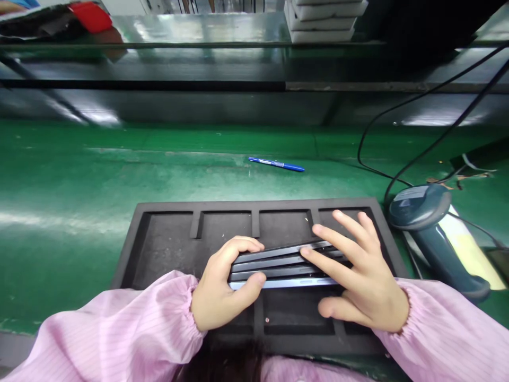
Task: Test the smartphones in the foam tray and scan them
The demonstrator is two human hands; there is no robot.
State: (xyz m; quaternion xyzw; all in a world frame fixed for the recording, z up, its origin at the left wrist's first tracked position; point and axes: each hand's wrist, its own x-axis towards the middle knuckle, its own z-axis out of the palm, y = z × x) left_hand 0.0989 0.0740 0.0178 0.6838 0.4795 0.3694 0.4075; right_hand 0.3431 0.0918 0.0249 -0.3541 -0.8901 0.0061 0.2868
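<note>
My left hand [227, 284] is closed around one end of a stack of several smartphones [280, 271], thumb on the near side and fingers on the far side. Seen edge-on, the phones are dark and grey, with a light blue one nearest me. They fan slightly apart towards the right. My right hand [360, 276] is open with its fingers spread. Its index fingertip touches the upper edge of the stack, and the thumb is apart from it. Beneath both hands lies a black foam tray [167, 249] with recessed compartments; my hands and the phones cover part of it.
A blue pen [276, 164] lies beyond the tray on the green table [59, 185]. At the right are a barcode scanner [433, 233], its black cable [369, 127] and a yellowish paper [473, 249]. White foam pieces [324, 21] are stacked on the back shelf.
</note>
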